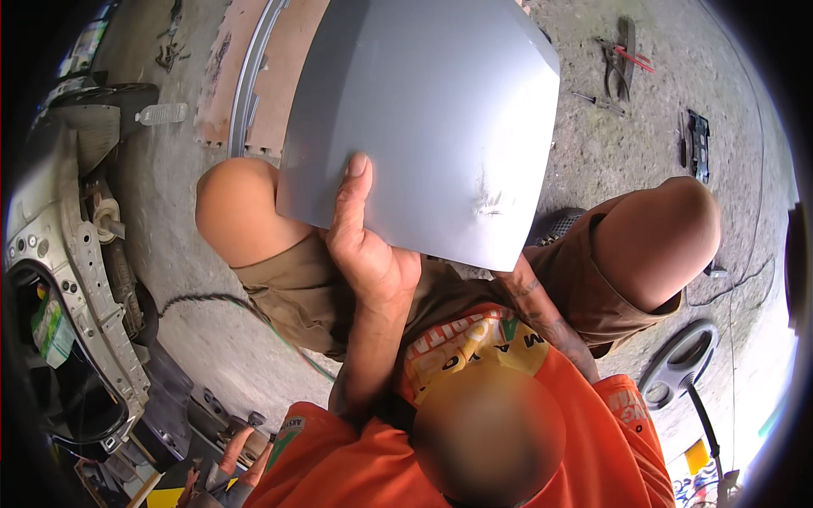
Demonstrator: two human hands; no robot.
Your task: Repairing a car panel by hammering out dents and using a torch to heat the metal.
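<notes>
A silver car body panel (406, 118) is tilted up in front of me, above my lap. It is smooth and curved, with a dark scuffed patch near its lower right corner. My left hand (368, 245) grips the near edge at the left, thumb laid flat on the painted face and fingers out of sight beneath. My right forearm (555, 322) reaches under the near right corner; the panel hides the right hand's fingers.
Left stands a bare metal car part (76, 271), with a plastic bottle (161, 113) beyond it. Cardboard-like matting (218, 76) carries a curved metal trim strip (243, 93). Pliers (611, 72), a screwdriver (598, 103) and a black bracket (698, 146) lie on the concrete, right. A grey ring-shaped part (677, 364) is nearer.
</notes>
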